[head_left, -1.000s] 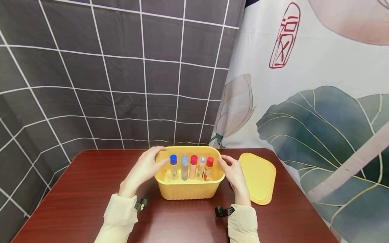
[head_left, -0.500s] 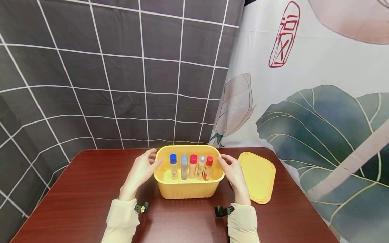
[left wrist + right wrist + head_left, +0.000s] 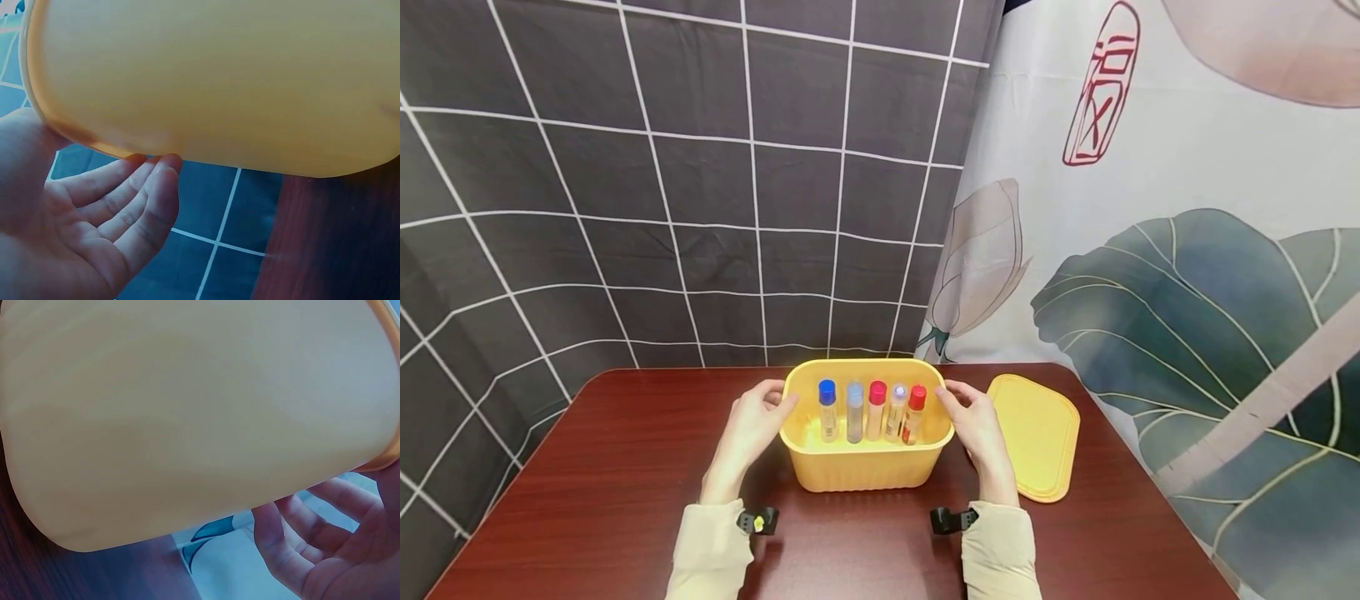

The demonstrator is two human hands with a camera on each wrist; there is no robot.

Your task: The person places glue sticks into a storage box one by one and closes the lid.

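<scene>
In the head view a yellow plastic bin (image 3: 868,471) stands on the table, holding a row of upright clear tubes (image 3: 854,417) with blue, pale, pink and red caps. My left hand (image 3: 752,429) grips its left end, thumb at the rim and fingers on the outer wall. On the opposite end my right hand (image 3: 977,429) has its thumb over the rim, with fingers outside. The left wrist view shows the fingertips (image 3: 169,165) against the bin's wall (image 3: 206,94). Curled fingers (image 3: 269,528) of the right hand meet the wall in the right wrist view.
A flat yellow lid (image 3: 1037,437) lies right of the bin, partly behind the right hand. The dark red table (image 3: 587,500) runs back to a dark grid curtain (image 3: 700,208). At right hangs a light curtain with leaf prints (image 3: 1187,317).
My left hand has drawn back from inside the bin's left end to its outer side, its fingers lowering to the wall. The right hand stays at the rim.
</scene>
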